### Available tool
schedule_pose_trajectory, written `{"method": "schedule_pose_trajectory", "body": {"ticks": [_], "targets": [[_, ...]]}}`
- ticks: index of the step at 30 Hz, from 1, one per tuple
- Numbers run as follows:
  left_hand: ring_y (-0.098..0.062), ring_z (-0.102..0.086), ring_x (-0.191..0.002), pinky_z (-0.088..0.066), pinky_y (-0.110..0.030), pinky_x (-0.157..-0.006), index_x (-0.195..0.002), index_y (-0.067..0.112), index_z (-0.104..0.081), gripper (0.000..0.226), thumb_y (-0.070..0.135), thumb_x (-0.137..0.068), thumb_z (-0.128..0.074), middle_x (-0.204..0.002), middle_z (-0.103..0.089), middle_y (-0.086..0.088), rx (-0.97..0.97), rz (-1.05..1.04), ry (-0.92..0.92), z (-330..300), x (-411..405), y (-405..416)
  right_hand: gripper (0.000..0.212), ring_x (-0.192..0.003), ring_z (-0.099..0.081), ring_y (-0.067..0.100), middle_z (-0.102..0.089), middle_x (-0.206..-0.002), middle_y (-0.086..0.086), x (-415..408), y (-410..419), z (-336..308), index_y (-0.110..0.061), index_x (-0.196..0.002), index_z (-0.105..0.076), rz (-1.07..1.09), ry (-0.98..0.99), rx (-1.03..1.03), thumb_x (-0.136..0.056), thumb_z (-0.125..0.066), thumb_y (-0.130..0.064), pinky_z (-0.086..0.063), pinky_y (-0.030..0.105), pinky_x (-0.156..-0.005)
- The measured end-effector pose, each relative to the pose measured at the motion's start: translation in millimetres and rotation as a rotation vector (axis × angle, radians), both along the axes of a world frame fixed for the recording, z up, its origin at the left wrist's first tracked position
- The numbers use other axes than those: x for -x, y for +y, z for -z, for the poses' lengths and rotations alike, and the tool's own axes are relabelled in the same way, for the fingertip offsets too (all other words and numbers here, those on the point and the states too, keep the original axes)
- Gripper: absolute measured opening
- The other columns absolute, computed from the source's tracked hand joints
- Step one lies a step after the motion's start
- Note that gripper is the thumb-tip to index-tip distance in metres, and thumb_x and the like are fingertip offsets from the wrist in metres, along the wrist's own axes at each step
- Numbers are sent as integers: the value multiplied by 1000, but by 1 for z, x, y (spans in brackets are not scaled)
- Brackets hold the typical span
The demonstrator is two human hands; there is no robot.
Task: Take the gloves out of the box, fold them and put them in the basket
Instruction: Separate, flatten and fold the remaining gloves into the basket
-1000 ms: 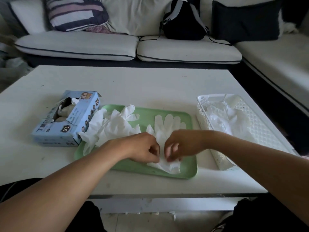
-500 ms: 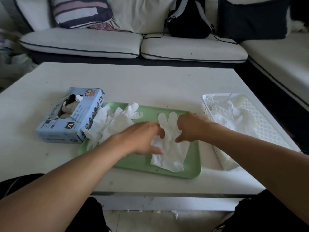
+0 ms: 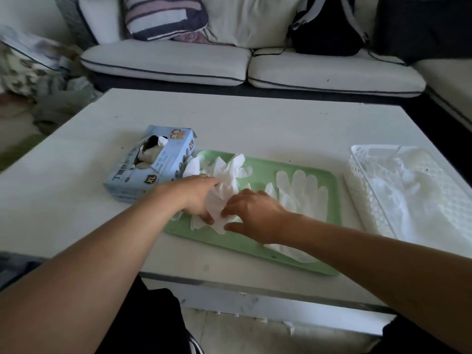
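Nearest the camera, both forearms reach in from six o'clock over the white surface (image 3: 281, 129) toward the green tray (image 3: 260, 172). The left hand (image 3: 196, 198) lies on the left part of the tray, fingers curled around a bunched white glove (image 3: 224, 190), which it grips at the crumpled cuff end; the glove's long axis runs from about seven o'clock up toward one o'clock, its loose fingertips fanning out beyond the hand. The right hand (image 3: 252, 213) sits just beside it, touching the same glove's near edge, with the thumb and forefinger closing on the lower corner in what looks like a pinch, though the exact contact is partly hidden by the knuckles. The held glove lies between the two hands, so either can work it, the left being the more firmly on it; by my judgement the next move is to pull it flat for folding. At three o'clock from the right hand, a flat glove (image 3: 301, 190) lies spread on the tray, its fingertips pointing to twelve o'clock, its cuff passing under the right forearm. More loose gloves are heaped beneath the left hand. Further out at ten o'clock stands the blue glove box (image 3: 153, 169), touching the tray's left end, its top opening torn. At three o'clock, well apart from the hands, the white basket (image 3: 357, 180) holds several gloves (image 3: 408, 200) already. Beyond the surface is a white sofa (image 3: 255, 62) with a backpack (image 3: 327, 29).
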State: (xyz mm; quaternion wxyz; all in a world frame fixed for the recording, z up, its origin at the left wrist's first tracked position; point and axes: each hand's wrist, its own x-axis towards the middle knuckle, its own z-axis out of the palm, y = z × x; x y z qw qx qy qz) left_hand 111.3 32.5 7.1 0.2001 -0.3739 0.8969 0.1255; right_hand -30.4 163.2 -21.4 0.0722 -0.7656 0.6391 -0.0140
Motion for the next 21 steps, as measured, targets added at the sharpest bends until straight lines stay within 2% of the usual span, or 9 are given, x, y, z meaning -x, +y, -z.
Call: {"method": "schedule_pose_trajectory", "body": {"ticks": [2,5,9,11,13,16,18,21], "targets": [[-20,-51,-128,-46,-40,-107,-152,28,-35,113,49,-58,-94,-145,-47,5,-33,2,31,0,-4,-1,35,-117,-54,20,-65,-121,-8,-3,-7,1,-33,-115,-69,102,-33,42,-89,-64,-56,-42,37,-95],[-20,-53,-127,-48,-41,-105,-156,32,-26,125,45,-54,-97,-145,-48,7,-74,3,15,-1,-10,-5,28,-103,-57,20,-66,-107,-6,-9,-12,4,-30,-99,-72,189,-103,47,-83,-72,-53,-46,36,-87],[-25,-65,-105,-56,-45,-91,-153,45,6,144,47,-52,-95,-131,-61,7,-97,-35,35,2,-13,-10,15,-84,-63,18,-73,-93,-1,-5,-17,-1,-19,-88,-78,304,-460,64,-85,-77,-34,-48,30,-75],[-27,-64,-104,-55,-45,-91,-156,32,14,140,39,-65,-92,-129,-61,1,-68,-27,51,1,-12,-8,12,-84,-65,18,-74,-91,0,5,-21,-15,-17,-86,-79,374,-591,153,-85,-77,-30,-50,31,-76],[-28,-61,-113,-52,-44,-96,-157,19,12,130,33,-75,-88,-140,-56,-3,-42,-21,67,1,-10,-7,13,-84,-68,18,-75,-89,3,17,-25,-31,-15,-87,-79,471,-738,177,-88,-74,-27,-53,33,-78],[-29,-56,-126,-48,-43,-103,-157,17,23,134,40,-80,-84,-155,-45,-2,-36,-46,50,6,-10,-9,19,-80,-69,20,-75,-95,16,32,-26,-53,-5,-91,-77,617,-1114,117,-94,-69,-22,-57,34,-82],[-28,-50,-135,-44,-42,-108,-160,19,15,126,42,-82,-82,-160,-38,-1,-25,-39,27,7,-9,-7,25,-89,-71,28,-73,-107,22,41,-22,-66,4,-103,-72,665,-1359,38,-98,-64,-20,-59,38,-91],[-25,-39,-141,-40,-42,-111,-159,23,-22,93,47,-87,-75,-159,-35,1,36,17,-35,3,-8,-1,29,-91,-72,26,-74,-104,15,49,-16,-86,0,-116,-66,663,-1644,-78,-103,-53,-22,-59,39,-90]]}}
